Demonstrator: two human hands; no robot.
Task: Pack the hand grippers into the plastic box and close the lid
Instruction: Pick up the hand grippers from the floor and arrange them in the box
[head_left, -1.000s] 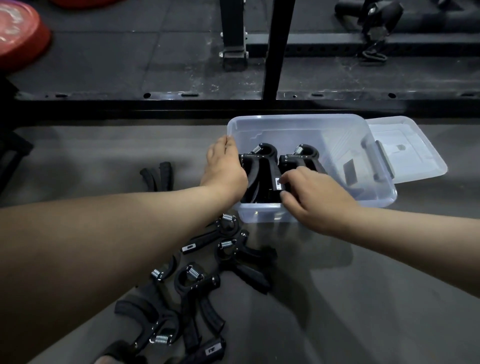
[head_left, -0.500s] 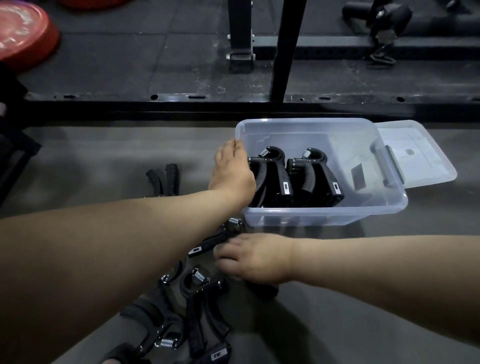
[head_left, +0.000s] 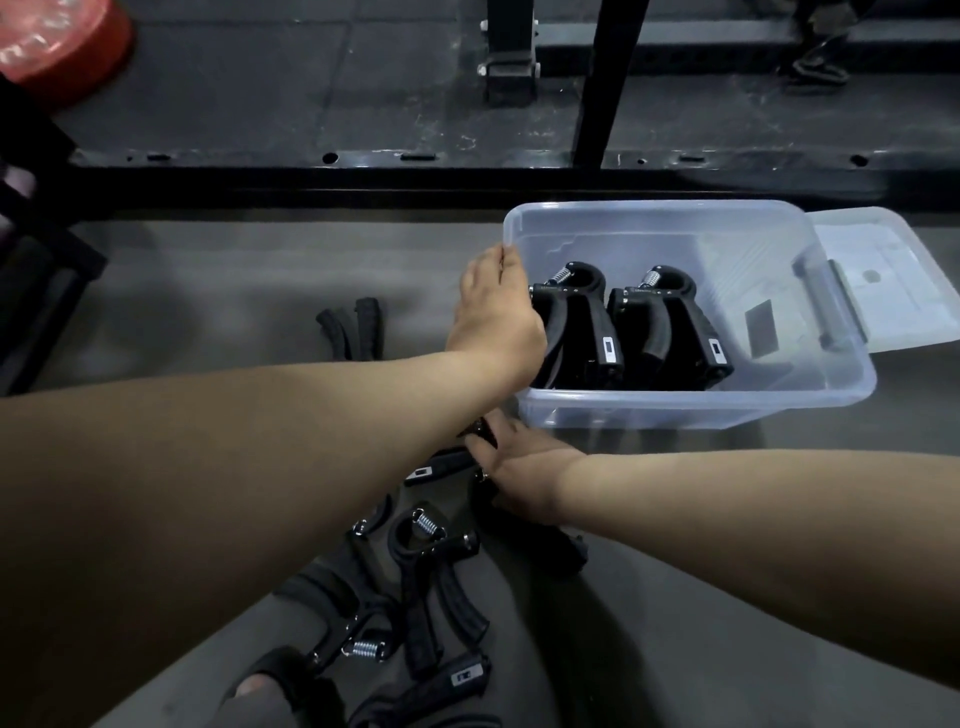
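Observation:
A clear plastic box (head_left: 649, 209) stands open on the grey floor, its lid (head_left: 883, 280) lying off its right end. Two black hand grippers (head_left: 587, 332) (head_left: 675, 332) stand upright side by side inside it. My left hand (head_left: 493, 312) reaches over the box's left wall and holds the left one of them; its fingertips are hidden. My right hand (head_left: 524, 467) is low on the floor in front of the box, fingers curled on a loose hand gripper (head_left: 441, 465). Several more grippers (head_left: 431, 571) lie in a heap under my left forearm.
One black gripper (head_left: 353, 327) lies apart, left of the box. A black steel rack base (head_left: 467, 176) with an upright post (head_left: 592, 78) runs across behind the box. A red weight plate (head_left: 57, 41) sits at the far left.
My right hand left the box, dropped to the floor in front of it and took hold of a loose gripper. My left hand stayed at the box's left side.

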